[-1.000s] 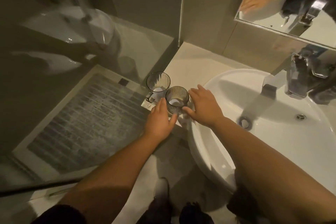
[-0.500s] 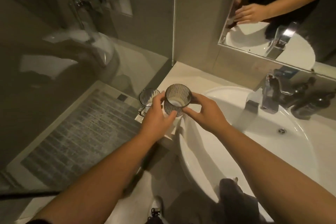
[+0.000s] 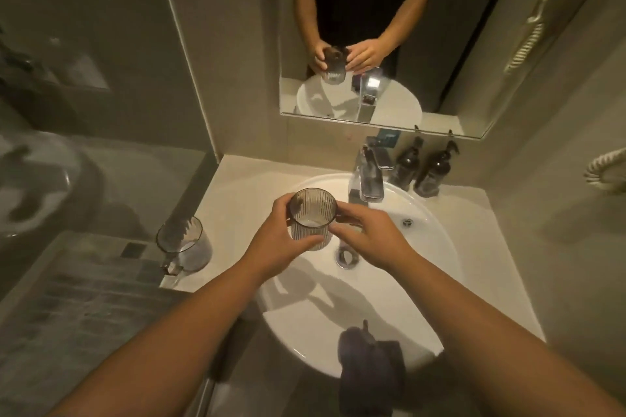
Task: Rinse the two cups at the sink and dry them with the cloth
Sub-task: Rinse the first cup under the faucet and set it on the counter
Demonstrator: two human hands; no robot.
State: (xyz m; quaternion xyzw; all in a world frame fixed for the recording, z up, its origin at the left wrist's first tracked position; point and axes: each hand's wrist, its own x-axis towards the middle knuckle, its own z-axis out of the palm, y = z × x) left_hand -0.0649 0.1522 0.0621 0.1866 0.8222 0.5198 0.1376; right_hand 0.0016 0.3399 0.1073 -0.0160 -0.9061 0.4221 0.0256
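Both hands (image 3: 281, 244) around ribbed cup (image 3: 311, 218), its handle hidden.

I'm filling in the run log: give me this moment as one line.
stage: pre-rinse | left hand: holds ribbed smoky glass cup over white sink | right hand: steadies cup | second cup: on counter

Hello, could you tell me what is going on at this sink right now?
A person holds a ribbed glass cup over the white sink, left hand gripping it, right hand touching its side. The tap shows no water. The second cup stands on the counter at left; a dark cloth hangs over the sink's near rim.
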